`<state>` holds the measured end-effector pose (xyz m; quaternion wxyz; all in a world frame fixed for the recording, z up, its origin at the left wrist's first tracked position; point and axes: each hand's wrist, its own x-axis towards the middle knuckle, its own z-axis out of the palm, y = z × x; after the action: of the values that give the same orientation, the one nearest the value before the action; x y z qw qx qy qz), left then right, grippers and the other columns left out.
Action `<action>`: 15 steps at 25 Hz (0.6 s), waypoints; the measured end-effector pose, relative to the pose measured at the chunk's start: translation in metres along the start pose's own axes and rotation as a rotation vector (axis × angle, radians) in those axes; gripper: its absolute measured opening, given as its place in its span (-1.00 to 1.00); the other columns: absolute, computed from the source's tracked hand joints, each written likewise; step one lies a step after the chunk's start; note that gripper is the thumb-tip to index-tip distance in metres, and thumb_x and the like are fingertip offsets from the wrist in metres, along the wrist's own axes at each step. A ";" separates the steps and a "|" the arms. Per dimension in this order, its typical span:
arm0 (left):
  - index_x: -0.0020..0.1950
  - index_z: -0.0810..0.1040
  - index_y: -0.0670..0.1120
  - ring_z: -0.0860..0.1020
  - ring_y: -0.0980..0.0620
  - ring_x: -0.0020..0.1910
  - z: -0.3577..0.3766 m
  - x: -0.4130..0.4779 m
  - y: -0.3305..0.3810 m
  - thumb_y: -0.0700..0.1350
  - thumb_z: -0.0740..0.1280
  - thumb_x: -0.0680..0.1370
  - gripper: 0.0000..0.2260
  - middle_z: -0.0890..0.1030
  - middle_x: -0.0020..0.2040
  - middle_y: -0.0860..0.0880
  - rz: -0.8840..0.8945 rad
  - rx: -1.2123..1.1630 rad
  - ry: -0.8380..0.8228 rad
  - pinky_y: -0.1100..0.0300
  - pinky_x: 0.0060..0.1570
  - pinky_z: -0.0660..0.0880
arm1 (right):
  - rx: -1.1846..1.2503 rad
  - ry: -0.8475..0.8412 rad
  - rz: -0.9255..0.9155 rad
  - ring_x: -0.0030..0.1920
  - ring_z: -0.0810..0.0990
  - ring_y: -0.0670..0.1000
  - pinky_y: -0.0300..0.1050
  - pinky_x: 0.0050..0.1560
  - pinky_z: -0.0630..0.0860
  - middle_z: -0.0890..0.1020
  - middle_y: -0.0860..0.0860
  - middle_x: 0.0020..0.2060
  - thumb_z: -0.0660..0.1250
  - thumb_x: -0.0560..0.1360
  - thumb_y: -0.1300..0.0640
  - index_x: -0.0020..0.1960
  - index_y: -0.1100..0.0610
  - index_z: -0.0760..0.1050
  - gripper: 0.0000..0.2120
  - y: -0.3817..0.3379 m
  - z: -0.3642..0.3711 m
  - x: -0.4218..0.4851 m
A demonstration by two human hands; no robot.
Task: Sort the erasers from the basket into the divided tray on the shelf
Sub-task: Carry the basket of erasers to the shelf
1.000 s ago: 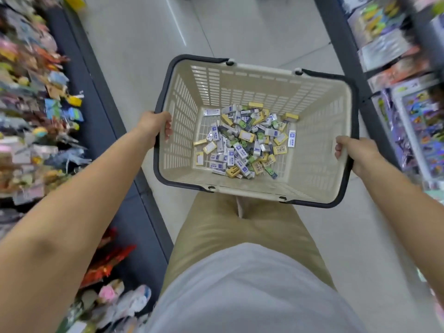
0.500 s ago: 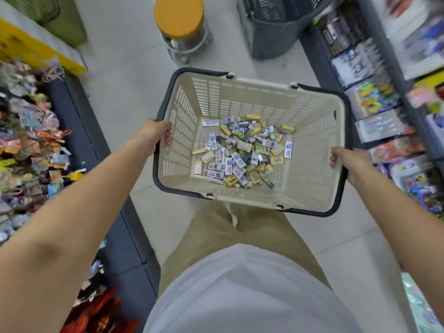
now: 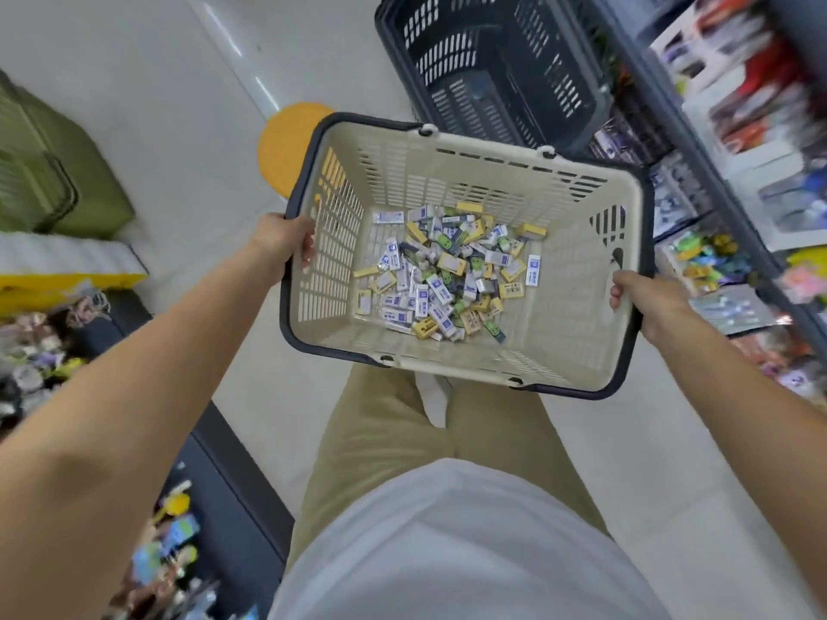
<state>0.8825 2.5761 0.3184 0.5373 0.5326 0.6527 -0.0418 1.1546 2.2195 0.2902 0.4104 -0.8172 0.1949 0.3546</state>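
Note:
I carry a beige plastic basket with a dark rim in front of my body, above my legs. A loose heap of several small erasers in white, blue, yellow and green wrappers lies on its floor. My left hand grips the basket's left rim, fingers curled inside. Gripping the right rim is my right hand. No divided tray shows in this view.
A dark blue basket stands on the floor ahead, beside an orange-topped stool. Shelves of packaged goods line the right. Small hanging items fill the left shelving, with an olive crate beyond. Pale floor runs between.
The view has travelled forward along the aisle with the basket held the same way. The stool and dark basket have come much closer; the stool is now partly behind my basket.

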 end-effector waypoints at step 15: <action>-0.33 0.40 -0.16 0.35 0.02 -0.59 0.060 0.221 0.341 -0.22 0.22 0.51 -0.80 0.40 -0.42 -0.10 0.227 0.450 -0.172 0.24 -0.52 0.34 | 0.446 0.284 0.306 -0.67 0.36 -0.09 -0.20 -0.52 0.37 0.48 0.07 -0.48 0.31 0.45 0.27 -0.29 0.20 0.45 -0.85 -0.136 0.114 0.071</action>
<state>1.2061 2.8282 0.3050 0.4601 0.7028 0.5151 -0.1706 1.2368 2.3897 0.2631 0.4901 -0.7094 0.4444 0.2429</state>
